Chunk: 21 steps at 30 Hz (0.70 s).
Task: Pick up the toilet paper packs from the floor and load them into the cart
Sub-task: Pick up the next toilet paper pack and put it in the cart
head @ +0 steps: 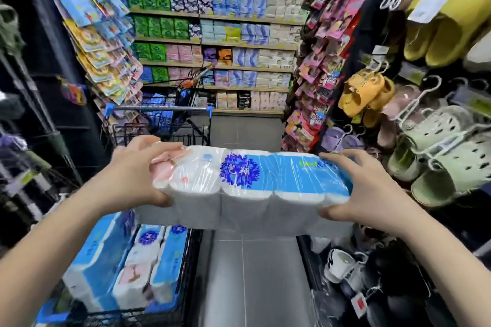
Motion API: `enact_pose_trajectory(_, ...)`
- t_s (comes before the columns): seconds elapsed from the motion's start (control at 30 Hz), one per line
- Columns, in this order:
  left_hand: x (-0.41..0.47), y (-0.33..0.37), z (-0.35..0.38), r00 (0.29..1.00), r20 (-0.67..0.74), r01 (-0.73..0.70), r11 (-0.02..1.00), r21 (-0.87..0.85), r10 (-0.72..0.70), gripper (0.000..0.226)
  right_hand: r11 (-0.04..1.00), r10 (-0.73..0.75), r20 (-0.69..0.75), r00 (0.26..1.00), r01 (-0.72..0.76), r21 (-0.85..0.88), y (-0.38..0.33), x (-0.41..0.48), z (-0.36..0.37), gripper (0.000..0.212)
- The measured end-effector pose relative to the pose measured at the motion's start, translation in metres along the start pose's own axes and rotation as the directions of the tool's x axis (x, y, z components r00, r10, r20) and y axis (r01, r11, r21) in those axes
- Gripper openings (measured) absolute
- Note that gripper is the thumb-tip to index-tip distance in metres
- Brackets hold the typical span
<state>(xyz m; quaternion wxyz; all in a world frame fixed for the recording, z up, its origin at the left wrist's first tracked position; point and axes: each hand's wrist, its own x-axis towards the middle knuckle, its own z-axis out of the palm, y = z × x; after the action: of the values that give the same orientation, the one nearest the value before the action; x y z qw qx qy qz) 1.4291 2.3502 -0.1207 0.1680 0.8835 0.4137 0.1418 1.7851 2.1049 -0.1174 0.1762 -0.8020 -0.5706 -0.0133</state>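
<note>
While left hand (138, 175) and right hand (356, 191) grip toilet paper pack (247, 186) ends, fingers (337, 160) curled round it, cart (191, 260) sits below-left.

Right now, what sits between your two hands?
In the head view, one wrapped toilet paper pack spans the whole stretch: the left hand grips its pink end, the right hand its blue end.

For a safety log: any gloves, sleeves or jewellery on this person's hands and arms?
None visible. The left hand and right hand are ungloved, with no rings or watch, and no sleeve shows anywhere up to the frame's edge.
</note>
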Motion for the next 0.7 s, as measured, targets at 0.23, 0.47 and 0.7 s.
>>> enact_pose_trajectory(0.23, 0.055, 0.014, 0.027, 0.986, -0.058, 0.157, 0.987, 0.018, -0.156, 0.104, 0.982, -0.182, 0.037, 0.983, 0.180, 0.046, 0.060, 0.118, 0.018, 0.107)
enact_pose_trajectory(0.47, 0.073, 0.024, 0.032, 0.930, -0.146, 0.345, 0.938, 0.031, -0.337, 0.102, 0.925, -0.369, 0.106, 0.923, 0.353, 0.143, 0.079, 0.224, 0.039, 0.108)
enact_pose_trajectory(0.7, 0.067, -0.003, 0.029, 0.843, -0.228, 0.505, 0.863, 0.022, -0.488, 0.108, 0.852, -0.515, 0.179, 0.838, 0.478, 0.212, 0.041, 0.306, 0.077, 0.110)
